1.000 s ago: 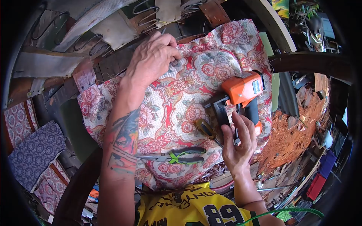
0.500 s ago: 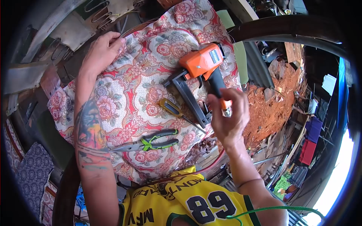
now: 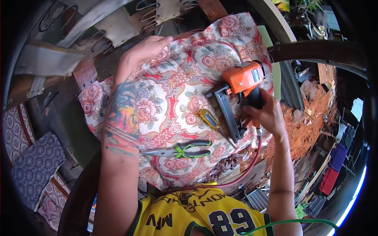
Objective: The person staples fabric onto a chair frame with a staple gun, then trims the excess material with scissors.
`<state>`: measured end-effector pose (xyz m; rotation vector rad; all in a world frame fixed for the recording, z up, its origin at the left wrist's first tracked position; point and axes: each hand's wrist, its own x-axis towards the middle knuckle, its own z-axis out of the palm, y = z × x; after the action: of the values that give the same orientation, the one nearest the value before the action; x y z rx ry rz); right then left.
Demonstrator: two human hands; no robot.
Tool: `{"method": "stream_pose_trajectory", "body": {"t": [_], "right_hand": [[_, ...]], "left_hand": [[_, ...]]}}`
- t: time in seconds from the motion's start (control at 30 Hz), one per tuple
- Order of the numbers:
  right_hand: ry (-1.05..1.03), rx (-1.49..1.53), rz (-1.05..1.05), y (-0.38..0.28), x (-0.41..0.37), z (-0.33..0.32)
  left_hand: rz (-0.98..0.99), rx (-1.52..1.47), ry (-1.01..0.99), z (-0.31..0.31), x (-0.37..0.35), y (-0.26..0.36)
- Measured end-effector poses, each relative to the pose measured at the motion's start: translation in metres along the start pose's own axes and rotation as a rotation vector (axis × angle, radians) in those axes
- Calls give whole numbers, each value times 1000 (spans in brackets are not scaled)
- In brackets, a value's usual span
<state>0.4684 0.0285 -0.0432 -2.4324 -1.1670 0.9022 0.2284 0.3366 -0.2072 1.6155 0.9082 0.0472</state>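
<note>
The right hand is closed around the black handle of the orange stapler, fingers wrapped over the grip and the wrist angled in from the near right. A second ago that hand is open beside the tool, fingers spread and holding nothing. Half a second ago it is at the butt of the handle with a small shiny fitting. Now a red hose runs from under the hand and curves down towards the person's body. I judge that the line has been coupled on and that the work has passed from preparing the tool to holding it ready.

The stapler lies on the floral cloth, not lifted. Its orange head is just beyond the knuckles, and its dark magazine slants back past the hand on the inner side.

The left hand stays at the far edge of the cloth, well apart from the tool. It is bunched on the fabric a second ago and is now stretched flatter. Whether its fingers pinch the edge cannot be told.

Between the two arms a yellow screwdriver lies just beside the magazine, and pliers lie nearer the body. Both are untouched. Bare springs show beyond the cloth.
</note>
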Motion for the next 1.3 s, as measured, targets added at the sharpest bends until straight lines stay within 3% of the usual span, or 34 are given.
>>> {"method": "stream_pose_trajectory", "body": {"t": [0.07,0.13,0.33,0.4,0.43,0.6,0.67,0.77,0.87,1.0,1.07,1.1,1.17,1.3], "right_hand": [[-107,-119,63,-14,4,-18],[-240,-35,57,-10,11,-30],[-444,-25,52,-21,20,-43],[-552,259,303,-53,20,-40],[-551,383,267,-58,21,-36],[-563,283,251,-92,29,-50],[-478,320,131,-102,25,-55],[-390,266,95,-116,32,-62],[-402,335,66,-132,47,-62],[-395,169,38,-163,64,-46],[-418,177,-14,-167,72,-37],[-433,151,-61,-170,77,-32],[-483,95,-74,-167,95,-24],[-471,4,-105,-184,100,-1]], "left_hand": [[-5,-64,39,-1,-6,7],[55,-25,-200,-3,-8,10],[88,77,-101,4,-2,0],[108,99,-89,5,-6,3],[94,168,-59,6,-10,8],[86,373,53,4,-19,15],[326,265,247,5,-13,1],[221,229,83,7,-16,6],[240,305,83,3,-20,12],[134,240,35,-1,-15,6],[331,200,215,6,-13,-6],[331,196,214,3,-11,-6],[316,199,57,-3,-9,-4],[339,233,-2,-8,-12,4]]}}
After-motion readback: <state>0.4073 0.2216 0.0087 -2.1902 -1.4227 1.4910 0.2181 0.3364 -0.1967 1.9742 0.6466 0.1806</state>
